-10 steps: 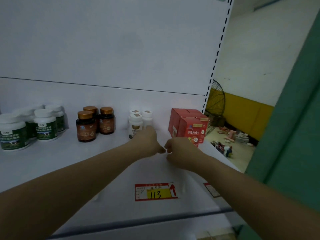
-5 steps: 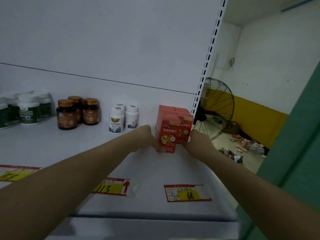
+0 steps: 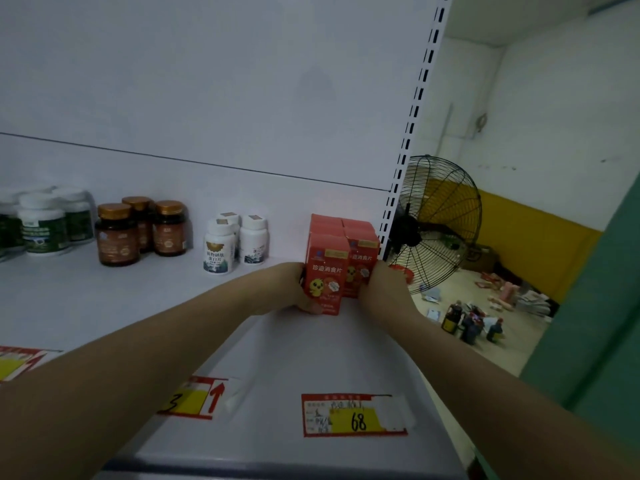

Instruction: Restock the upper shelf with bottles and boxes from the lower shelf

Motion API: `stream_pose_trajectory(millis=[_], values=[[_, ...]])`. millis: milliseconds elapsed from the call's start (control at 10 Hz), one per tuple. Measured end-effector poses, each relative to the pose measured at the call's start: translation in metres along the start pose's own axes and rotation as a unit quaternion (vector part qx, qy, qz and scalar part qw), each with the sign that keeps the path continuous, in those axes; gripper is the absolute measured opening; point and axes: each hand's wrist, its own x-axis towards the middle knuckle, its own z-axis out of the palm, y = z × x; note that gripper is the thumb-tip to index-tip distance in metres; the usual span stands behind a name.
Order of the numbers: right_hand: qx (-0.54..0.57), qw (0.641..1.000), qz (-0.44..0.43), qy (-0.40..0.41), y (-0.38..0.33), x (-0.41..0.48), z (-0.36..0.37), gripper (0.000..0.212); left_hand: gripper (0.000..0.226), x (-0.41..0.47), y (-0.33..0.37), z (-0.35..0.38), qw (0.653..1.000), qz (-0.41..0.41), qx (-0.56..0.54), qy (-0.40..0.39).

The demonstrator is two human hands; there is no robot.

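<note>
Left hand: gripping the left side of the front red cardboard box, thumb under its bottom edge.
Right hand: pressing against the right-hand red box; grip impossible to tell.
Boxes: standing on the white metal shelf, far right, touching.

a shop aisle is showing itself: price tags are lining a white shelf; supplement bottles and red boxes are standing in rows
</note>
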Motion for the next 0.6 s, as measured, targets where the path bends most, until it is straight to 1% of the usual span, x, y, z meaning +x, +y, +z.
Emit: stream_pose_trajectory(millis=[200,400,500,600], values=[[0.013,1.000,0.012,0.005,0.002,0.001,0.006,0.023,0.061,0.005,-0.003,-0.001,1.000,0.003,-0.005,-0.010],[-0.007,0.999,0.021,-0.024,0.008,0.001,0.004,0.025,0.059,0.012,-0.009,-0.002,1.000,-0.002,-0.011,-0.014],[-0.032,0.997,0.028,-0.058,0.010,0.006,0.008,0.025,0.065,0.014,-0.015,-0.002,0.999,-0.031,-0.019,0.009],[-0.050,0.995,0.040,-0.070,0.006,0.003,0.000,0.021,0.071,0.011,-0.012,0.000,0.996,-0.064,-0.001,0.058]])
